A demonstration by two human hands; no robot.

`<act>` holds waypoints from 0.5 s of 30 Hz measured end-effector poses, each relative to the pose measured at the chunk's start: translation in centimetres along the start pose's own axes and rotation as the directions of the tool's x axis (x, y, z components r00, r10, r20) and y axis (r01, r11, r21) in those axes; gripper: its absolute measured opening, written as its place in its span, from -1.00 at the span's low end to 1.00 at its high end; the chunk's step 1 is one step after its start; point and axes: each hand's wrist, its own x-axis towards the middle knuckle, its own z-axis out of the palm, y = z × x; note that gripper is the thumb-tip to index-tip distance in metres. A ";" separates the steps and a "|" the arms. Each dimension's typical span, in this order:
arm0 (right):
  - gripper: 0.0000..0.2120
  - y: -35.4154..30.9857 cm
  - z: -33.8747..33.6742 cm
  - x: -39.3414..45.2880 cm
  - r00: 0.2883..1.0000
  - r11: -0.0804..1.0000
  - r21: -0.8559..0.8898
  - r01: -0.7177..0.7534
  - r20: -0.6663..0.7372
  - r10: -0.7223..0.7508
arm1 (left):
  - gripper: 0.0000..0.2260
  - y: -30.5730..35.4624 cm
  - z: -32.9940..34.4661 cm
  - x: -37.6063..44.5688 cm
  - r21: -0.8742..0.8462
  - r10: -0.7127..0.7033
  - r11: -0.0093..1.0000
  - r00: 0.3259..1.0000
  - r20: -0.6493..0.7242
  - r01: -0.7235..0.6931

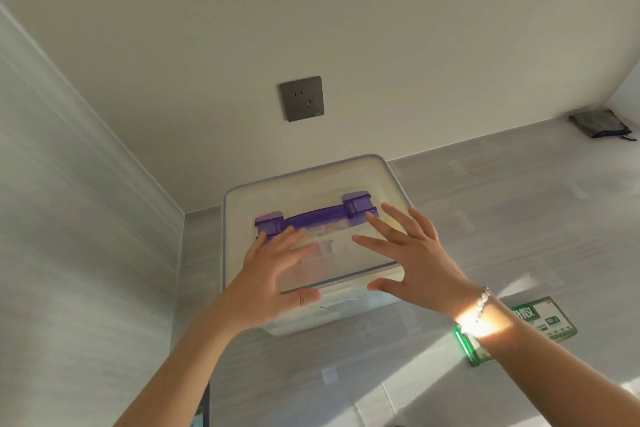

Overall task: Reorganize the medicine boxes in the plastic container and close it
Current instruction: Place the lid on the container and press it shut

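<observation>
A translucent plastic container stands on the grey counter by the wall, its lid on top with a purple handle lying flat across it. Medicine boxes show faintly through the lid. My left hand lies flat on the lid's near left part, fingers spread, thumb at the front edge. My right hand hovers over the lid's near right part, fingers apart, fingertips near the handle's right mount. Neither hand grips anything.
A green and white medicine box lies on the counter to the right, partly behind my right wrist. A dark pouch sits at the far right corner. A grey wall socket is above the container. A side wall stands at the left.
</observation>
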 end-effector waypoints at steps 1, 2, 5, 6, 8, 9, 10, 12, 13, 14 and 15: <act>-0.36 -0.3 0.1 0.2 0.999 0.999 0.005 0.036 0.010 -0.036 | -0.30 -0.3 0.3 -1.3 0.040 0.010 0.999 1.000 -0.001 -0.010; -0.37 -0.8 0.2 0.5 0.997 0.997 0.015 0.071 0.025 -0.071 | -0.33 -0.8 0.7 -2.2 0.094 0.025 0.995 1.000 -0.017 -0.024; -0.38 -3.2 1.3 1.5 0.987 0.988 -0.027 0.154 0.039 -0.153 | -0.44 -1.7 2.3 -3.0 0.276 0.116 0.959 0.982 -0.149 -0.071; -0.40 -3.9 1.8 1.8 0.987 0.986 -0.055 0.157 0.027 -0.156 | -0.46 -1.7 2.6 -2.9 0.299 0.128 0.952 0.972 -0.198 -0.064; -0.43 -4.7 2.3 2.1 0.992 0.989 -0.078 0.125 -0.020 -0.126 | -0.47 -1.6 2.9 -2.6 0.313 0.137 0.949 0.953 -0.270 -0.048; -0.43 -4.7 2.4 2.2 0.993 0.991 -0.073 0.110 -0.040 -0.113 | -0.47 -1.5 3.0 -2.5 0.325 0.148 0.944 0.945 -0.290 -0.048; -0.41 -4.7 2.5 2.2 0.993 0.992 -0.074 0.103 -0.058 -0.108 | -0.48 -1.6 3.1 -2.5 0.340 0.161 0.939 0.939 -0.303 -0.051; -0.35 -4.5 2.6 2.2 0.990 0.990 -0.095 0.102 -0.090 -0.111 | -0.46 -1.7 3.2 -2.5 0.371 0.184 0.927 0.929 -0.322 -0.055; -0.34 -4.5 2.7 2.3 0.988 0.989 -0.109 0.104 -0.105 -0.115 | -0.46 -1.7 3.3 -2.4 0.387 0.193 0.921 0.924 -0.331 -0.054; -0.33 -4.6 2.8 2.3 0.986 0.987 -0.121 0.106 -0.118 -0.120 | -0.47 -1.7 3.4 -2.4 0.401 0.205 0.914 0.917 -0.343 -0.055; -0.34 -4.6 3.0 2.4 0.983 0.984 -0.135 0.112 -0.132 -0.130 | -0.48 -1.7 3.5 -2.3 0.414 0.220 0.908 0.908 -0.357 -0.057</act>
